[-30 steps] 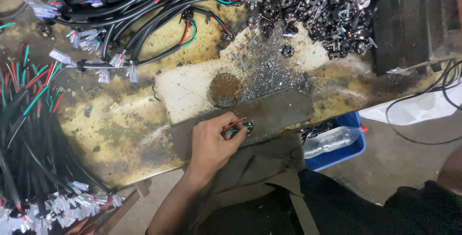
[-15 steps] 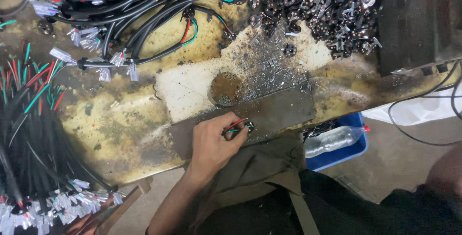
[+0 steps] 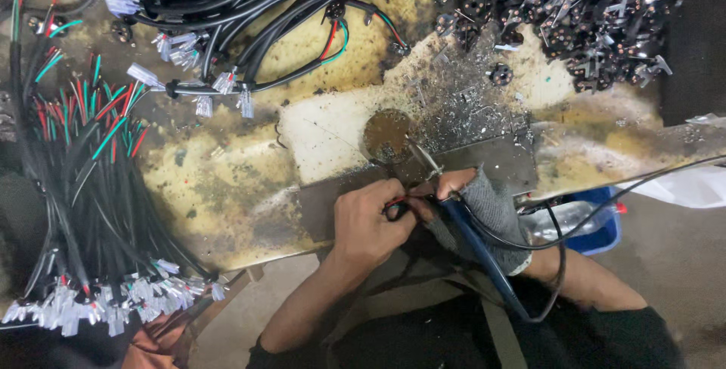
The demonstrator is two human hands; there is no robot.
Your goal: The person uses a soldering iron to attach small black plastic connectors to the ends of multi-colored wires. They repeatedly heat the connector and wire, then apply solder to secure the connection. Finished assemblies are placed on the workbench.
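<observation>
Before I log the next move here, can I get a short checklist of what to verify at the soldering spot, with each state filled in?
1. Left hand pinches the small connector with red wire at the bench edge: ok.
2. Right hand, in a grey fingerless glove, grips the soldering iron: ok.
3. Iron tip touching the joint: not ok, it points up over the plate, away from the connector.
4. Tip clear of bare fingertips: ok.
5. Iron cord free of the hands: cannot tell, it loops close by the right wrist.
6. Wire bundles away from the tip: ok.
</observation>
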